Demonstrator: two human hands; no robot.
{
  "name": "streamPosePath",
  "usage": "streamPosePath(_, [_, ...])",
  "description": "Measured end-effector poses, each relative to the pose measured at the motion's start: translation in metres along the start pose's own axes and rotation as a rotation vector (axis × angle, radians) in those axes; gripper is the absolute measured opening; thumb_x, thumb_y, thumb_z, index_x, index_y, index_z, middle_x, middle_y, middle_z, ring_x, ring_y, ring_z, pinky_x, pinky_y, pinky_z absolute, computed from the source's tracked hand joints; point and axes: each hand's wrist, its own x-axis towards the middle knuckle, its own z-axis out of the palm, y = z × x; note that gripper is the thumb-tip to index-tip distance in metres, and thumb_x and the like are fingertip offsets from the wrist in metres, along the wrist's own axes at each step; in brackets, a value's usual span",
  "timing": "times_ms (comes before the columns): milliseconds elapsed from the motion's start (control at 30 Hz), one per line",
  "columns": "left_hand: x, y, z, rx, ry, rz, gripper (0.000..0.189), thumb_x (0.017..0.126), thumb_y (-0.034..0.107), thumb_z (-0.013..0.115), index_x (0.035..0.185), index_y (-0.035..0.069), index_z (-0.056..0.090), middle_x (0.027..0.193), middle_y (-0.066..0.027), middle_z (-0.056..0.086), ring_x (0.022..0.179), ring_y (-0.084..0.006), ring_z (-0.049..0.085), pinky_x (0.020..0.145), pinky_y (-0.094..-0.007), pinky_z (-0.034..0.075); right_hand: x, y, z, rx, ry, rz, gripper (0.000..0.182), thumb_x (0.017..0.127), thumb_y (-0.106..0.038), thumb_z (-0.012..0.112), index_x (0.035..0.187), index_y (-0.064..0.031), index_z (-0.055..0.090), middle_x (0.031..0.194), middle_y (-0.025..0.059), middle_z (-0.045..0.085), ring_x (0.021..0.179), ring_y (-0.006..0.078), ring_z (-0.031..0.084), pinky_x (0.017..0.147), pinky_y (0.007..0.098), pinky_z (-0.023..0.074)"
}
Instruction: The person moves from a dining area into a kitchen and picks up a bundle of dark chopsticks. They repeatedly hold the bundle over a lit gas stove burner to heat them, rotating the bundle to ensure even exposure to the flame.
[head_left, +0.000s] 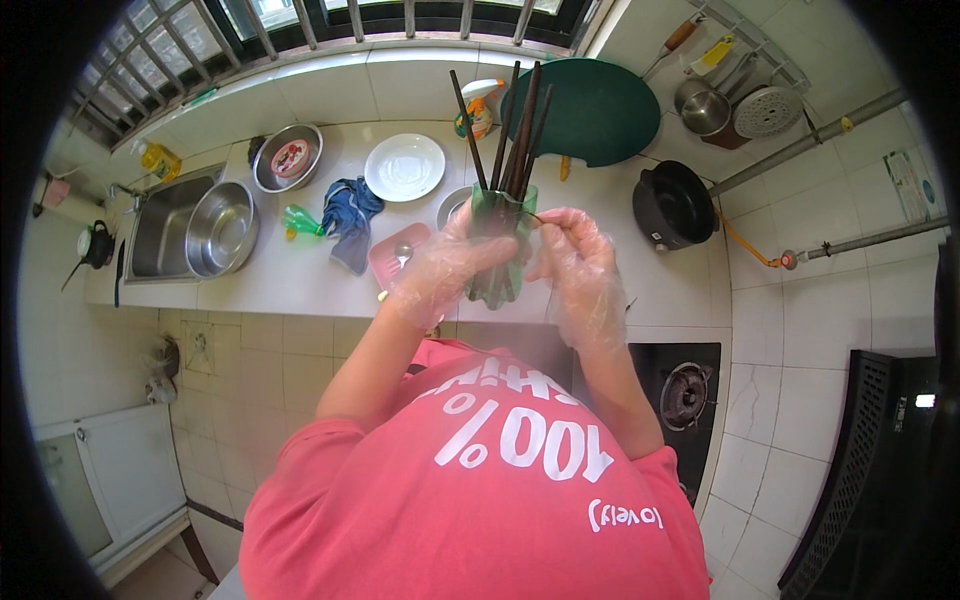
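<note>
A cut green plastic bottle (501, 277) stands upright between my hands, with several dark chopsticks (519, 142) rising out of its top. My left hand (457, 259), in a clear plastic glove, is closed around the bottle's left side. On the other side, my gloved right hand (576, 251) pinches a thin dark strand or wire (537, 218) at the bottle's rim. Below my left wrist is a pink tray (384, 249) with a metal spoon (403, 253) in it.
Along the counter are a white plate (405, 167), a blue cloth (350, 214), a green bottle top (301, 220), steel basins (221, 229) and a sink (161, 217). A black pot (673, 205) and gas burner (686, 396) are at right. Behind stand a spray bottle (478, 111) and green board (592, 109).
</note>
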Motion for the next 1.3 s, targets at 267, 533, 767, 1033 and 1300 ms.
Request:
streamPosePath(267, [0.004,-0.003,-0.004,0.011,0.006,0.012,0.062,0.085,0.010,0.076,0.141,0.013,0.050,0.114,0.0000,0.063,0.098,-0.0116,0.061,0.080,-0.0277,0.049,0.004,-0.001,-0.008,-0.083,-0.046,0.016,0.013,0.105,-0.012,0.055,0.111,-0.0018,0.061,0.078,0.0018,0.058,0.063,0.0085,0.052,0.063,0.0249,0.0483])
streamPosePath(533, [-0.002,0.002,-0.002,0.102,-0.034,0.067,0.058,0.084,0.006,0.075,0.136,0.014,0.052,0.111,0.0008,0.063,0.091,-0.0084,0.061,0.072,-0.0259,0.050,-0.005,0.013,0.007,-0.108,0.048,-0.162,0.010,0.103,-0.010,0.057,0.108,-0.0023,0.057,0.072,0.0035,0.060,0.059,0.0077,0.050,0.054,0.0249,0.0425])
streamPosePath(767, [0.020,-0.021,-0.011,0.300,-0.018,0.324,0.069,0.086,0.000,0.074,0.146,0.011,0.042,0.122,-0.0016,0.061,0.108,-0.0109,0.060,0.091,-0.0289,0.052,-0.007,0.000,0.011,0.076,0.066,0.085,0.009,0.104,-0.011,0.055,0.109,-0.0040,0.052,0.069,0.0022,0.055,0.058,0.0093,0.051,0.053,0.0249,0.0428])
streamPosePath(1033, [0.019,-0.016,-0.005,0.453,0.052,0.352,0.073,0.085,0.000,0.076,0.147,0.012,0.039,0.124,-0.0014,0.059,0.110,-0.0099,0.058,0.092,-0.0286,0.051,-0.001,0.008,0.009,-0.160,0.044,-0.069,0.009,0.105,-0.011,0.053,0.104,-0.0027,0.050,0.068,0.0035,0.055,0.053,0.0107,0.050,0.052,0.0243,0.0432])
streamPosePath(1300, [0.018,-0.017,-0.003,0.459,0.071,0.370,0.071,0.084,0.002,0.076,0.146,0.011,0.041,0.120,-0.0001,0.059,0.105,-0.0085,0.056,0.087,-0.0277,0.052,0.002,0.019,0.007,-0.267,0.119,-0.095,0.010,0.101,-0.008,0.059,0.098,0.0001,0.055,0.069,0.0056,0.060,0.057,0.0093,0.053,0.053,0.0266,0.0439])
